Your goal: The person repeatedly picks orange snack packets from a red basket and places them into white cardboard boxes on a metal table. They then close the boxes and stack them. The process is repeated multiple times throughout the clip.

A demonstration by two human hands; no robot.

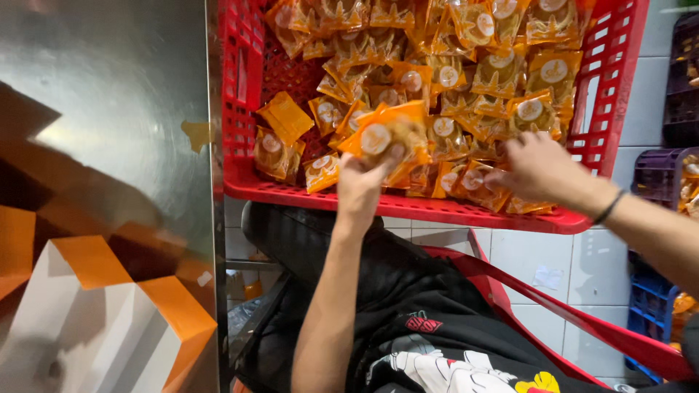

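A red plastic crate (408,207) holds several orange-wrapped round cakes (502,73), each with a pale round label. My left hand (364,178) grips a small stack of these orange packets (386,135) just above the crate's near edge. My right hand (535,171) reaches into the crate at the lower right, fingers spread over the packets there, touching an orange packet (473,182). A dark band is on my right wrist (608,207).
A steel table surface (109,94) lies left, with white-and-orange cardboard boxes (95,313) on it. Purple and blue crates (666,175) with more packets stand at the right by a tiled wall. My black clothing (408,320) and a red strap (553,306) are below.
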